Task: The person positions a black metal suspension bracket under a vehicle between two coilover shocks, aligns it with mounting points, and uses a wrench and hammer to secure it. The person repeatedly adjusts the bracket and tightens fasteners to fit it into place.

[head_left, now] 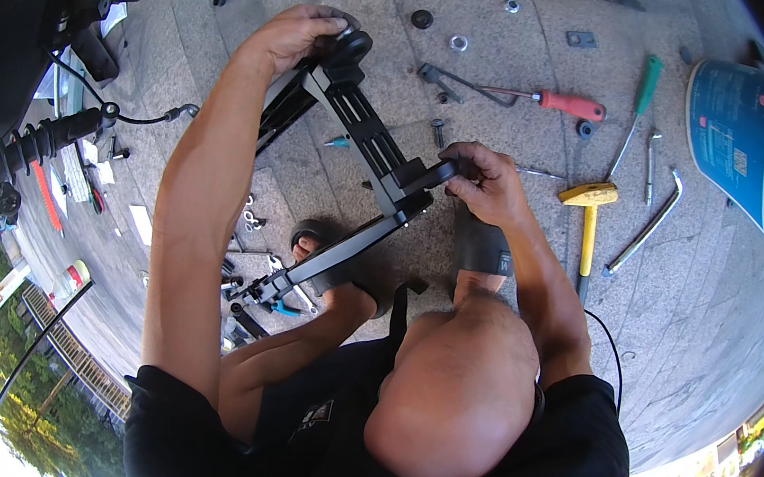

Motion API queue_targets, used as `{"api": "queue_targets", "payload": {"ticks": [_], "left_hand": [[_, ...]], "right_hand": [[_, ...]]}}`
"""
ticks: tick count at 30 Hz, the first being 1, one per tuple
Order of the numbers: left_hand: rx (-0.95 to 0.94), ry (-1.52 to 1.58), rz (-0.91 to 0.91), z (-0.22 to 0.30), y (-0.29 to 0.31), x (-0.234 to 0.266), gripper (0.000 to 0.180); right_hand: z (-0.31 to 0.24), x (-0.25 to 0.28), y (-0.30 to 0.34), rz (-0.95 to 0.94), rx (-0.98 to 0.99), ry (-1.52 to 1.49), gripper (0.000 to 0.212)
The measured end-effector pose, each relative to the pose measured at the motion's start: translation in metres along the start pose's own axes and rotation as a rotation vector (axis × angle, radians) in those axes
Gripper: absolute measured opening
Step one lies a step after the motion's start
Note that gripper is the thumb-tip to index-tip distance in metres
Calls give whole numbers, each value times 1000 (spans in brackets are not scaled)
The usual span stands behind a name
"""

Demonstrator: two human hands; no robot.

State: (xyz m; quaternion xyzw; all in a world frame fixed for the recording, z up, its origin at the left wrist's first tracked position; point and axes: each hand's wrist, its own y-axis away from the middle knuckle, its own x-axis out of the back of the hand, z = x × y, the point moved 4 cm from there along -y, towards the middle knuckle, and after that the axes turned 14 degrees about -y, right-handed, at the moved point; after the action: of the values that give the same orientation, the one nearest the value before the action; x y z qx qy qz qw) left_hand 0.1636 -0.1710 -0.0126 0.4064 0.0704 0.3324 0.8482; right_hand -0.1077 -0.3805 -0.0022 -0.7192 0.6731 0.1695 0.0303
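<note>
A black metal frame [371, 137], shaped like a U and resembling a swingarm, hangs over the paving between my knees. Its slotted crosspiece joins two long arms, with a rounded end at each corner. My left hand [290, 42] is closed around the far rounded end, where a small silver part shows by the fingertips. My right hand [491, 187] pinches the nearer rounded end [429, 178] between thumb and fingers. The frame's lower arm slants down toward my left foot [308, 245]. Part of the far arm is hidden behind my left forearm.
Tools lie to the right: a red-handled screwdriver [570, 106], a green-handled screwdriver [648, 85], a yellow hammer [589, 231] and a bent bar wrench [648, 224]. A blue bucket [729, 129] stands beyond them. Several nuts are scattered ahead. A coil-spring shock absorber [46, 140] juts in from the left.
</note>
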Motion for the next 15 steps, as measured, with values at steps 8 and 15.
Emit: {"api": "queue_targets", "payload": {"ticks": [8,15], "left_hand": [[-14,-289,160,8,0,-10,31],[-58,-414,217,23,32,-16,40]], "right_hand": [[2,-2,1,44,9,-1,35],[6,0,3,25,30,-7,30]]}}
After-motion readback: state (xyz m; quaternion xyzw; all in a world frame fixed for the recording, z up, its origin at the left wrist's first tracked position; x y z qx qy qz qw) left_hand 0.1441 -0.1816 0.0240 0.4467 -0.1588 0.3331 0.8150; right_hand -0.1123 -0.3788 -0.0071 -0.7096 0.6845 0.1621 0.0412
